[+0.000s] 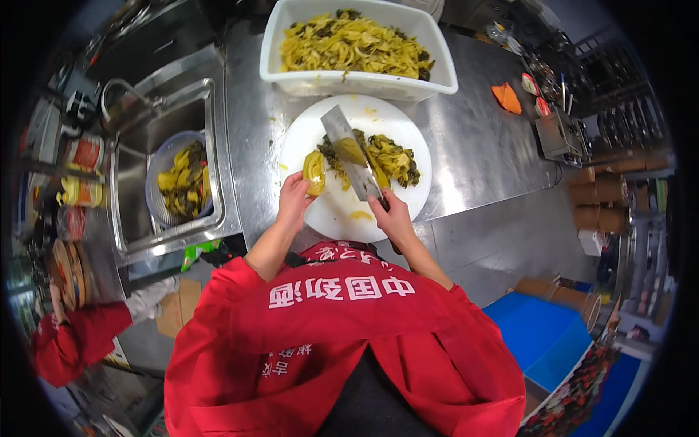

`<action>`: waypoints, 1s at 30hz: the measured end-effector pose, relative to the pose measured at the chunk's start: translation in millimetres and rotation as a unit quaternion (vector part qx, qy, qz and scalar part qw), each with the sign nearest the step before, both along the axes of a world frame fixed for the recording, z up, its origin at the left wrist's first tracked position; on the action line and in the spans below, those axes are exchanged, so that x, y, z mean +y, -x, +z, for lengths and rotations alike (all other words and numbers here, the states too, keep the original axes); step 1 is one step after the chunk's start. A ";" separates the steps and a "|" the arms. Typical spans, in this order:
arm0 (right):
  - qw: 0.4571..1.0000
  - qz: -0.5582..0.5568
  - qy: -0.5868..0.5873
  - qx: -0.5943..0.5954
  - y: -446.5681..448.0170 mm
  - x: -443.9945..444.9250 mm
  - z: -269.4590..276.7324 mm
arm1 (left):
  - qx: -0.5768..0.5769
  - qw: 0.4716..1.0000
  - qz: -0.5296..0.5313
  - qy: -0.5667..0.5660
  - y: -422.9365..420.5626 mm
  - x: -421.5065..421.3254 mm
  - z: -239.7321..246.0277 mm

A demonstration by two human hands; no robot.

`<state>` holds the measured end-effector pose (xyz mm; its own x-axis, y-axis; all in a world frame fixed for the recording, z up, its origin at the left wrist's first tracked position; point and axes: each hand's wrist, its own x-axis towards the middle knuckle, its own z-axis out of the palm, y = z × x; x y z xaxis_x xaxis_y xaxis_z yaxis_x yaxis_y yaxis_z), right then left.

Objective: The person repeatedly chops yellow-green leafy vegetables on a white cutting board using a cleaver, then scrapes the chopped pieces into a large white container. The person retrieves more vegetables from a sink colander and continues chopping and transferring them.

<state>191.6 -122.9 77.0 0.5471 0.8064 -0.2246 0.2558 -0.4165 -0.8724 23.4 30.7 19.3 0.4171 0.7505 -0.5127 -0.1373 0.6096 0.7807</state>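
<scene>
My left hand (294,201) grips a piece of yellow-green pickled mustard stem (314,172) at the left side of a round white cutting board (333,218). In my right hand (392,214) is the handle of a cleaver (349,153), its blade pointing away from me and slanting left over the board. A bit of yellow pickle lies against the blade. Cut pickled greens (396,161) are heaped on the board to the right of the blade, and darker leaf pieces lie partly hidden behind it. A small yellow slice (361,215) rests near the board's front.
Beyond the board stands a white plastic tub (355,79) of cut pickled greens. The steel sink (164,240) at left holds a colander (153,180) of uncut greens. An orange cloth (507,98) lies on the steel table (475,153). A person in red (82,338) is at far left.
</scene>
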 end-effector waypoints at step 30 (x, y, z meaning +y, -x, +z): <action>0.969 0.119 0.094 -0.196 3.7 13.6 7.1 | 0.271 0.878 -0.082 -0.386 13.0 -22.7 -22.1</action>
